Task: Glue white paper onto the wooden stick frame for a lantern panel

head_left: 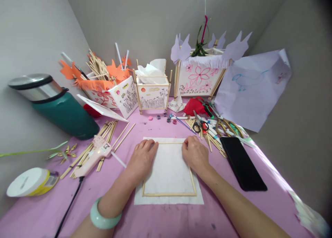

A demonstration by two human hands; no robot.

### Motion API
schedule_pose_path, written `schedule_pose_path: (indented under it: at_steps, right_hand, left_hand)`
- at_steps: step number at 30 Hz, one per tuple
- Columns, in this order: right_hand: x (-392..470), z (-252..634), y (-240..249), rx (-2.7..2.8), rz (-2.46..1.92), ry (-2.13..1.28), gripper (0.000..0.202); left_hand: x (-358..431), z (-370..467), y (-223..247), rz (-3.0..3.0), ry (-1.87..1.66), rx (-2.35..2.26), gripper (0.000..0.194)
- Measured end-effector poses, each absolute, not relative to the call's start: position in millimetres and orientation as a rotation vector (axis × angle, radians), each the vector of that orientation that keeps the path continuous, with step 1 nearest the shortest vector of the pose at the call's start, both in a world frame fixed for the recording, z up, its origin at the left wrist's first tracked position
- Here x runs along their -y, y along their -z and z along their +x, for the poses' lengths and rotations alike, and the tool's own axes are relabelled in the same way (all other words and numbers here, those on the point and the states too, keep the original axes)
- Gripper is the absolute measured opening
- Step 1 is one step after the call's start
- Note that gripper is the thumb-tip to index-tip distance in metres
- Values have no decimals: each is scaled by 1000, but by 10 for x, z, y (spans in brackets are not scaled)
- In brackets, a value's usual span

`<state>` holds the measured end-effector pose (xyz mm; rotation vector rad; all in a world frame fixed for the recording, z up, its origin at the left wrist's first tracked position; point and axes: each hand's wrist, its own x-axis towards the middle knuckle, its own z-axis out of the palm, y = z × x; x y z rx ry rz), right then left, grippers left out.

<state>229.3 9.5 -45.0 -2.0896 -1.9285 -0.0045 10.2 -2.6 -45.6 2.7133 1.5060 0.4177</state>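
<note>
A square frame of thin wooden sticks [169, 194] lies flat on a sheet of thin white paper [168, 172], whose edges stick out around it. At the frame's far left corner is my left hand [142, 157], fingers together and closed on the stick there. My right hand [196, 154] is closed in a pinch at the far right corner. Both hands rest on the paper and cover parts of the frame's sides. The far stick shows between them, the near stick is in full view.
Left are a pink glue gun [95, 153] on wooden sticks, a teal tumbler [64, 113] and a white-lidded tub [31, 182]. Right lies a black phone [242, 163], with scissors [198, 122] and pens behind. Decorated paper lanterns [153, 96] stand along the back of the purple-covered table [186, 220].
</note>
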Motion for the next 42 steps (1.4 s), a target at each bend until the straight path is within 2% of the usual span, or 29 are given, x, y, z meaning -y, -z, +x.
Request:
schedule_pose_path:
  at_steps: [15, 27, 37, 42]
  right_hand:
    - [14, 2483, 468, 1841, -1949, -194, 24]
    - [130, 2493, 471, 1867, -1940, -129, 19]
    - [61, 2489, 466, 1857, -1961, -126, 21]
    - [-92, 2511, 415, 1831, -1998, -170, 20]
  left_hand:
    - [37, 108, 408, 2708, -373, -1514, 40]
    - [37, 105, 424, 2706, -381, -1520, 41]
    - [-97, 369, 108, 2712, -374, -1424, 29]
    - [-302, 726, 142, 2572, -331, -1422, 22]
